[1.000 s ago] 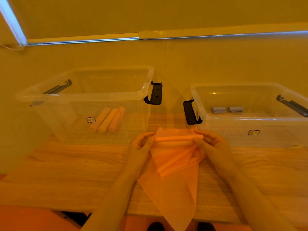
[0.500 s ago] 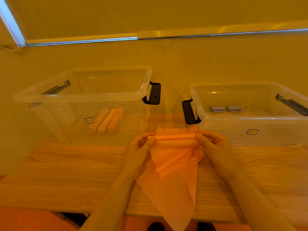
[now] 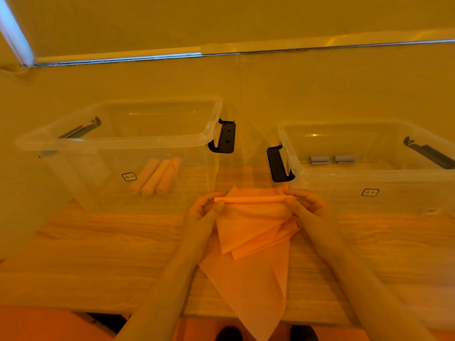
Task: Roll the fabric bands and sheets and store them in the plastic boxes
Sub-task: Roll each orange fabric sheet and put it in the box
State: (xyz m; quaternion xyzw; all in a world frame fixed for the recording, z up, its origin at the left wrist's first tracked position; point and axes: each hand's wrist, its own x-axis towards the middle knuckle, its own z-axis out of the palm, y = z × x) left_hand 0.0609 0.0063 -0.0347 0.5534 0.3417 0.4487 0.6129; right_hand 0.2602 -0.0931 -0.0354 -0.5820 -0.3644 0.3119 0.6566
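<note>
- The wooden surface carries two clear plastic boxes along its far edge, with a gap between them.
- The left box stands toward the far left corner and holds three orange fabric rolls lying side by side on its floor.
- The right box stands toward the far right corner, with two small grey rolls near its back wall.
- An orange fabric sheet lies mid-surface, in front of the gap; its far edge is rolled into a thin tube and its pointed tail hangs over the near edge.
- The left hand pinches the tube's left end.
- The right hand pinches the tube's right end, fingers curled.
</note>
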